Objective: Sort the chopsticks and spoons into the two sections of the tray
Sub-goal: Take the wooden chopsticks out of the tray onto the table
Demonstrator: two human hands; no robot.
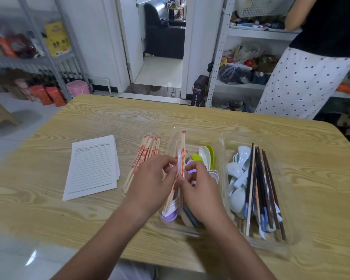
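A clear plastic tray [220,136] with two sections sits on the table. Over its left section my left hand [152,178] and my right hand [200,188] both pinch a few wrapped bamboo chopsticks [182,150] with red print, held lengthwise. Below them in that section lie coloured spoons [207,154], green, white and purple. The right section holds pale blue spoons [237,170] mixed with several dark chopsticks [260,184]. A bundle of wrapped chopsticks [148,150] lies on the table left of the tray.
A lined notepad [93,166] lies on the wooden table [109,122] to the left. A person in a dotted skirt [303,77] stands at shelves at the far right. Shelving with boxes flanks a doorway behind the table.
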